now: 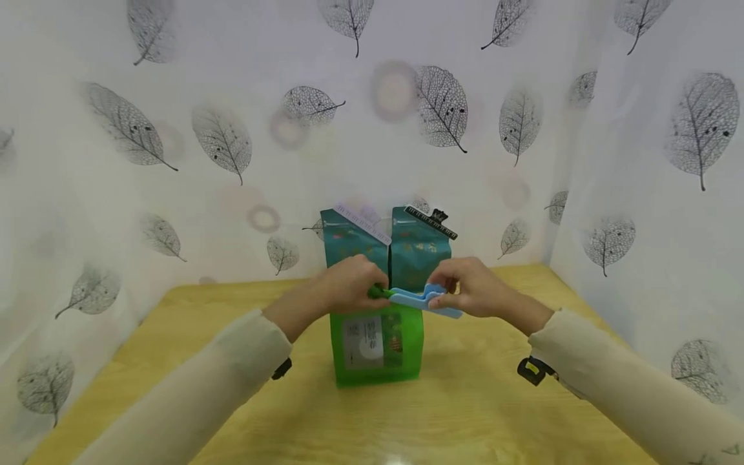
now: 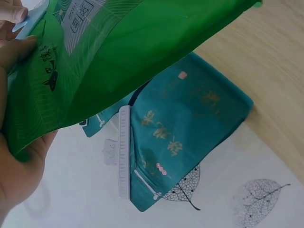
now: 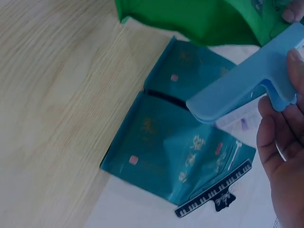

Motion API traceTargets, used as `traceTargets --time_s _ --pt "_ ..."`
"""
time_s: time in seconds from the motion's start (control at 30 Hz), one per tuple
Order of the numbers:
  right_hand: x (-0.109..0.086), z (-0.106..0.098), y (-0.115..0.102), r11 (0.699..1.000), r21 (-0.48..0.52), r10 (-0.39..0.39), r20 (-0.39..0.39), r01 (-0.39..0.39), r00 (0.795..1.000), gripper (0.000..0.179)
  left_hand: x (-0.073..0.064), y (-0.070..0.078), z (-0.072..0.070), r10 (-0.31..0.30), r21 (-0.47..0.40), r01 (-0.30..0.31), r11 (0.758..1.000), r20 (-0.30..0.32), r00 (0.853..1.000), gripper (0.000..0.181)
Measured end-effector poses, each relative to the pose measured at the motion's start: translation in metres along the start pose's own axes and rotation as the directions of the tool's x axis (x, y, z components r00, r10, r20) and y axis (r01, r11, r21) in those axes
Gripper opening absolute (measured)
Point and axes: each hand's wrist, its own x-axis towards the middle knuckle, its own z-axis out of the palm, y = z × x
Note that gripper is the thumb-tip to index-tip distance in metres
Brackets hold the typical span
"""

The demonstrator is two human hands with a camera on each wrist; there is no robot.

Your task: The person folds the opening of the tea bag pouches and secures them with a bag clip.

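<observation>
A bright green pouch (image 1: 378,349) with a printed label stands upright on the table. My left hand (image 1: 357,284) grips its top edge near the left corner; in the left wrist view the thumb (image 2: 21,50) presses on the pouch's printed side. A light blue bag clip (image 1: 409,298) is pinched by my right hand (image 1: 471,287), its long bar lying along the pouch's top edge. In the right wrist view, fingers and thumb hold the clip (image 3: 237,85) at its handle end.
Behind the green pouch stand two teal pouches, the left one (image 1: 354,248) with a lilac piano-key clip (image 1: 363,224) and the right one (image 1: 418,258) with a black clip (image 1: 431,221). Leaf-printed white sheeting (image 1: 372,155) surrounds the wooden table (image 1: 465,400).
</observation>
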Motion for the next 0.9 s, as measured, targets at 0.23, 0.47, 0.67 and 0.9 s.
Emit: traceTargets --time_s 0.23,0.47,0.67,0.9 --pt "-0.002 0.014 -0.011 0.998 0.044 -0.039 -0.074 0.042 0.997 0.018 -0.001 0.003 0.006 -0.016 -0.072 0.016 0.997 -0.012 1.000 0.018" --pt "0.011 0.017 -0.024 0.989 0.021 -0.142 -0.172 0.147 0.975 0.021 0.001 0.001 0.003 -0.004 -0.071 0.002 0.997 -0.020 1.000 0.023" --pt "0.016 0.011 -0.026 0.991 0.011 -0.131 -0.123 0.133 0.984 0.020 -0.007 -0.006 -0.006 0.019 -0.088 -0.024 0.996 -0.056 0.998 0.009" --pt "0.012 0.012 -0.026 0.995 0.017 -0.098 -0.138 0.101 0.986 0.021 -0.026 -0.014 0.001 -0.135 -0.233 0.096 0.968 -0.154 0.979 0.022"
